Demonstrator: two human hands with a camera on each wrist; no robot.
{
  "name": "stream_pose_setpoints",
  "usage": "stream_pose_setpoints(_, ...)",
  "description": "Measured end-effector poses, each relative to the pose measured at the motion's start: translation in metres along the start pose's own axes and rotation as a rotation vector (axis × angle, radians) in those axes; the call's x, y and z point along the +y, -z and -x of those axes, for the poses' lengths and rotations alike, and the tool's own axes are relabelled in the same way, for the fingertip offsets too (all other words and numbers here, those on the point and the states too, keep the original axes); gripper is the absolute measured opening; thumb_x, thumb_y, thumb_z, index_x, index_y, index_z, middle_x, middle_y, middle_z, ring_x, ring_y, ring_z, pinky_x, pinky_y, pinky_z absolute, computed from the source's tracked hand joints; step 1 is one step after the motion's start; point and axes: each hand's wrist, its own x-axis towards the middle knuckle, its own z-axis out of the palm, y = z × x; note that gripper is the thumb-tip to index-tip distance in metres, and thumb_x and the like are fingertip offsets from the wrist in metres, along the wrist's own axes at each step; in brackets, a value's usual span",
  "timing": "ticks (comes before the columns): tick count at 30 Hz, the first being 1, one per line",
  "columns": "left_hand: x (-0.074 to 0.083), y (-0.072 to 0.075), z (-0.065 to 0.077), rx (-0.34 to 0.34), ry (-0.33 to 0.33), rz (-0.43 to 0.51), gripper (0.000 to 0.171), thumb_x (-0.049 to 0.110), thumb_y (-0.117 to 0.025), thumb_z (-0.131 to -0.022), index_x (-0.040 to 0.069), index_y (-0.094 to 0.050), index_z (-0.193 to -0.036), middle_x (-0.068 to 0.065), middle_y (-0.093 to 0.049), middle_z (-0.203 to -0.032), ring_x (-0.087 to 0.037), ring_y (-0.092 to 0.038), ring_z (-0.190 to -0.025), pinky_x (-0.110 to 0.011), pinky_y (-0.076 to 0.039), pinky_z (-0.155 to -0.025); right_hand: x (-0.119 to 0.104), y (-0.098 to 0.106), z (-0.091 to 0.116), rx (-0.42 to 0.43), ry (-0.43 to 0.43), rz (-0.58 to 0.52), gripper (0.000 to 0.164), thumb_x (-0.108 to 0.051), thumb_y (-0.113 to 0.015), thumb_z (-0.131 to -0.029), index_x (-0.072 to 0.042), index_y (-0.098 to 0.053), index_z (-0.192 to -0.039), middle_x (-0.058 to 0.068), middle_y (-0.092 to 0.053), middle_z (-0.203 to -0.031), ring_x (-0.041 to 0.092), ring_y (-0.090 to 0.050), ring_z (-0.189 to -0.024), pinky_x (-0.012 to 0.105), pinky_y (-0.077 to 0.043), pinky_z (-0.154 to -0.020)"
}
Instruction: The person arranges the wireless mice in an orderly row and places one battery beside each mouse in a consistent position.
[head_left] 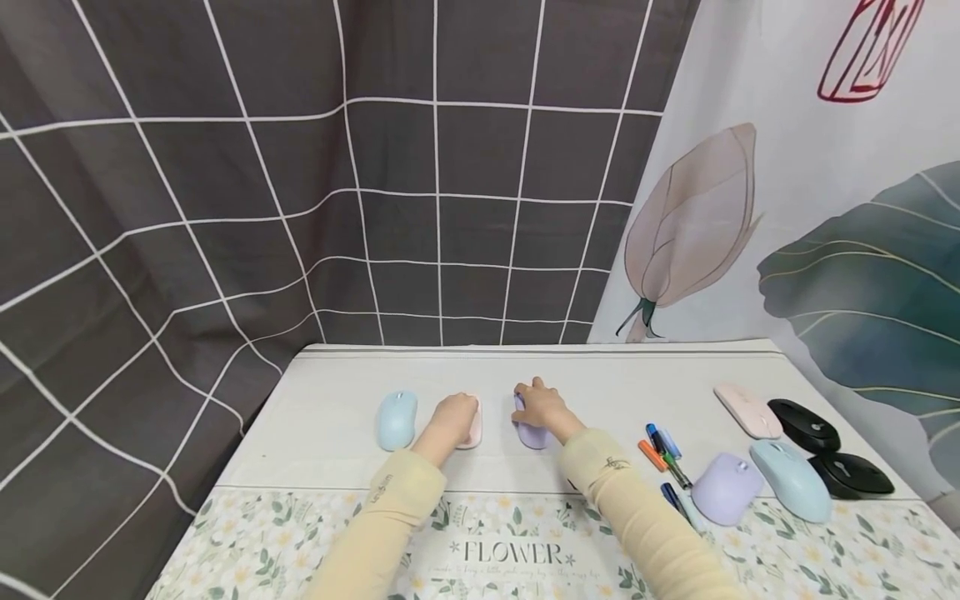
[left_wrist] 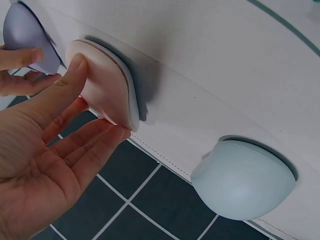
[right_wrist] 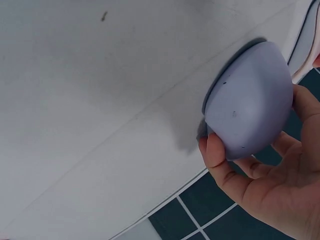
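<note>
My left hand [head_left: 452,417] holds a pale pink computer mouse [left_wrist: 102,82] on the white upper part of the table mat. In the left wrist view the thumb lies on the mouse's top and the fingers reach its edge. To the right, a lavender mouse [right_wrist: 250,102] is in my right hand [head_left: 543,407], its fingers and thumb gripping it by the sides. A light blue mouse [head_left: 397,421] lies on the mat just left of my left hand, untouched. The three mice stand roughly in a row.
At the right lie another lavender mouse [head_left: 726,489], a light blue mouse [head_left: 792,480], a slim pink mouse [head_left: 748,410] and two black mice [head_left: 805,425]. Several pens, one an orange pen [head_left: 652,455], lie beside them. A dark checked curtain [head_left: 480,225] hangs behind the table.
</note>
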Motion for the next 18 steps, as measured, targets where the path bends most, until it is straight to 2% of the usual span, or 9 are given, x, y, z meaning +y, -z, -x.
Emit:
stream_pose_setpoints(8, 0.0032, -0.0013, 0.0034, 0.008, -0.005, -0.053, 0.037, 0.006, -0.083, -0.064, 0.0, -0.065, -0.096, -0.014, -0.07, -0.094, -0.025, -0.067, -0.089, -0.029, -0.056, -0.083, -0.0007, -0.0036, 0.0036, 0.053, 0.004, 0.006, 0.052, -0.026, -0.072, -0.08, -0.003, -0.058, -0.125, 0.023, -0.055, -0.118, 0.041, -0.059, -0.098, 0.05, -0.053, -0.084)
stream_pose_setpoints(18, 0.005, -0.0029, 0.0025, 0.012, 0.008, -0.047, 0.038, 0.006, -0.083, -0.063, 0.0, -0.066, -0.097, -0.014, -0.07, -0.096, -0.026, -0.068, -0.089, -0.03, -0.057, -0.082, -0.002, -0.0034, 0.0053, 0.077, 0.005, 0.004, 0.052, -0.026, -0.072, -0.08, -0.002, -0.058, -0.124, 0.023, -0.057, -0.118, 0.039, -0.058, -0.102, 0.049, -0.05, -0.09)
